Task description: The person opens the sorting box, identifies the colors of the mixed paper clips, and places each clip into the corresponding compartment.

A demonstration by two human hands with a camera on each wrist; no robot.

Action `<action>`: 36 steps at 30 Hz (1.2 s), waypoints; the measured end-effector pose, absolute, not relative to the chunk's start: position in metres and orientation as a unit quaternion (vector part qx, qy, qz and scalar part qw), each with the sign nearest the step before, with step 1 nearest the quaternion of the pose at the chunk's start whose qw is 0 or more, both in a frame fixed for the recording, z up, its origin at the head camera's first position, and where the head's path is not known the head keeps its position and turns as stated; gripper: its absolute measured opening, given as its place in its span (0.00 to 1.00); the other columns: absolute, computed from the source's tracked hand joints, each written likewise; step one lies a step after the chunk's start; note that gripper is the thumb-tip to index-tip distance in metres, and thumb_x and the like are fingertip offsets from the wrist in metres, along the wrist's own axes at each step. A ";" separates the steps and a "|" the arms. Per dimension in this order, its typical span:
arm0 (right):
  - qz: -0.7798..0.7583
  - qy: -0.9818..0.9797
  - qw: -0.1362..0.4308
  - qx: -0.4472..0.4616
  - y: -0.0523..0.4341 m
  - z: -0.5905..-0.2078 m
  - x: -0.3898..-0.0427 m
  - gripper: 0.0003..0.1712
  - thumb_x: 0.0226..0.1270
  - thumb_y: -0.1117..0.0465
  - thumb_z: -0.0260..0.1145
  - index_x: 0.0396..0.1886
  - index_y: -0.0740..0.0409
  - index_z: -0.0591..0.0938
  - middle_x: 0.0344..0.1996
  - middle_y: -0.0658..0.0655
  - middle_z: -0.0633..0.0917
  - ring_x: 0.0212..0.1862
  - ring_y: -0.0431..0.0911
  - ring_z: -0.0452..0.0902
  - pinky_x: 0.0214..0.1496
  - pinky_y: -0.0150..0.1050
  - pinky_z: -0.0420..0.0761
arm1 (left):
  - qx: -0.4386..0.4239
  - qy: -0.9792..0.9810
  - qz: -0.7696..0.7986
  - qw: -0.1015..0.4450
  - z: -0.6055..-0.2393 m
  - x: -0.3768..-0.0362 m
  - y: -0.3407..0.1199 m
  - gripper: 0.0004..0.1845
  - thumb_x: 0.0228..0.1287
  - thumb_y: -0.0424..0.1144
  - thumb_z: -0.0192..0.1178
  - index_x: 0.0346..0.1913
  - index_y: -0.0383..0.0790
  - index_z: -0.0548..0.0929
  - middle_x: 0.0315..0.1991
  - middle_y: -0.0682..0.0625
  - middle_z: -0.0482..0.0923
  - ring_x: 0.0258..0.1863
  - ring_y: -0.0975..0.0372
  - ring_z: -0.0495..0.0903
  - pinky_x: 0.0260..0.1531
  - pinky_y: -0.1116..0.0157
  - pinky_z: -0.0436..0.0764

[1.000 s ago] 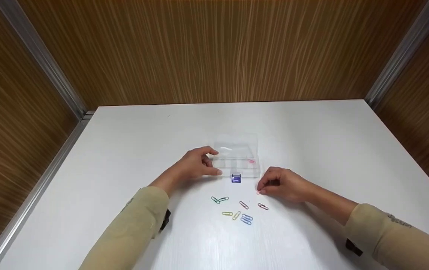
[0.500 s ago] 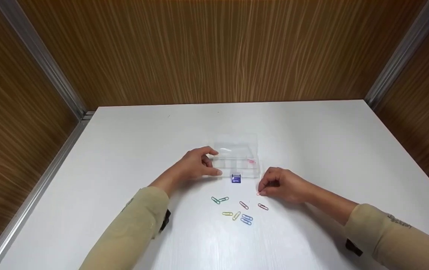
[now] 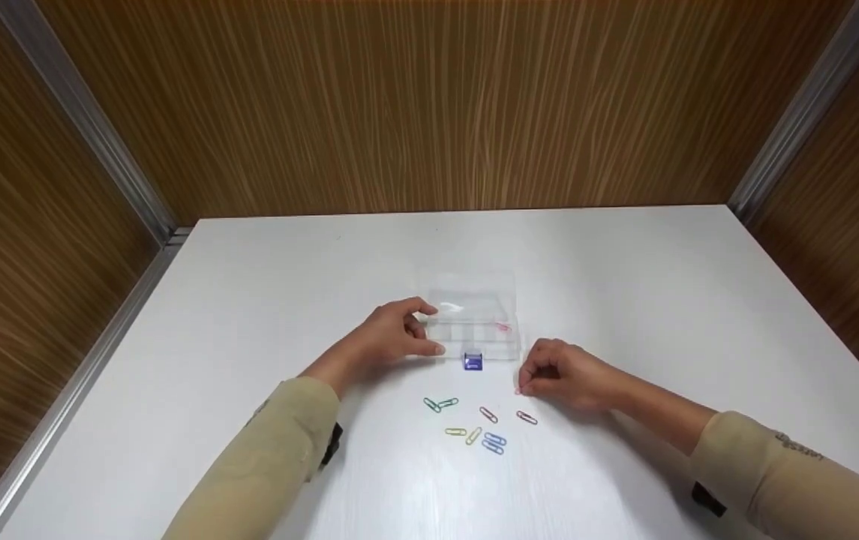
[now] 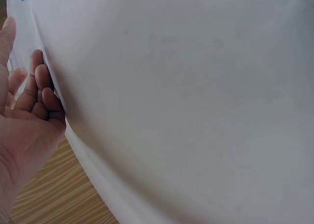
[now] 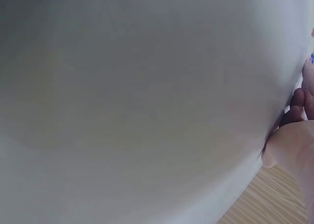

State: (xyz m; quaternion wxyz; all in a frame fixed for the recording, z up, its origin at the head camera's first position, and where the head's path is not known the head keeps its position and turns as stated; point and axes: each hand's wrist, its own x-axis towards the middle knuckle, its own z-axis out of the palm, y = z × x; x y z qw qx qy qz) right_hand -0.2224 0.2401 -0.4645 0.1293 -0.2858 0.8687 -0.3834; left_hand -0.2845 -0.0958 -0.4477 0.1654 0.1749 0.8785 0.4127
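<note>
In the head view a clear plastic compartment box [image 3: 440,331] lies on the white table with its lid [image 3: 467,285] raised at the back. A purple latch [image 3: 473,362] marks its front, and pinkish-red paper clips [image 3: 503,327] lie in its right back compartment. My left hand [image 3: 393,330] holds the box's left end, thumb at the front corner and index finger at the back. At the table right of the latch, my right hand [image 3: 566,373] pinches a pink paper clip [image 3: 518,391], mostly hidden by the fingertips. Both wrist views show mainly tabletop, with part of each hand at the edge.
Loose paper clips lie in front of the box: green ones [image 3: 432,405] at left, red ones [image 3: 527,418] at right, yellow ones [image 3: 456,432] and blue ones [image 3: 494,443] closer to me. A wood-grain panel [image 3: 429,105] stands behind the table.
The right fingertips have shifted very slightly toward me with the pink paper clip. My left hand stays at the box. The head view itself has tilted a little.
</note>
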 end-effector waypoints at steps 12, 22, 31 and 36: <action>-0.397 0.871 0.140 -0.251 0.243 -0.462 -0.224 0.01 0.77 0.62 0.69 0.41 0.53 0.85 0.40 0.49 0.82 0.47 0.48 0.76 0.51 0.34 0.71 | 0.169 0.878 0.416 0.166 -0.447 -0.288 -0.094 0.34 0.62 0.45 0.80 0.69 0.46 0.79 0.40 0.49 0.82 0.39 0.58 0.78 0.49 0.61 0.76; -0.445 0.856 0.167 -0.204 0.239 -0.455 -0.230 0.04 0.77 0.60 0.70 0.43 0.56 0.86 0.39 0.54 0.84 0.46 0.50 0.76 0.46 0.33 0.73 | 0.167 0.886 0.403 0.157 -0.446 -0.287 -0.100 0.35 0.61 0.45 0.80 0.70 0.45 0.79 0.40 0.49 0.83 0.40 0.58 0.78 0.50 0.60 0.76; -0.487 0.848 0.111 -0.178 0.237 -0.450 -0.238 0.04 0.75 0.66 0.70 0.46 0.61 0.86 0.37 0.56 0.84 0.39 0.49 0.76 0.39 0.32 0.73 | 0.163 0.887 0.403 0.158 -0.446 -0.286 -0.104 0.35 0.60 0.44 0.81 0.68 0.44 0.80 0.40 0.51 0.83 0.41 0.58 0.78 0.52 0.60 0.76; -0.484 0.854 0.054 -0.184 0.226 -0.439 -0.249 0.06 0.75 0.66 0.70 0.48 0.62 0.86 0.38 0.55 0.85 0.43 0.50 0.76 0.46 0.37 0.72 | 0.164 0.891 0.393 0.158 -0.442 -0.286 -0.105 0.34 0.61 0.45 0.80 0.69 0.45 0.79 0.40 0.50 0.83 0.41 0.58 0.79 0.53 0.59 0.77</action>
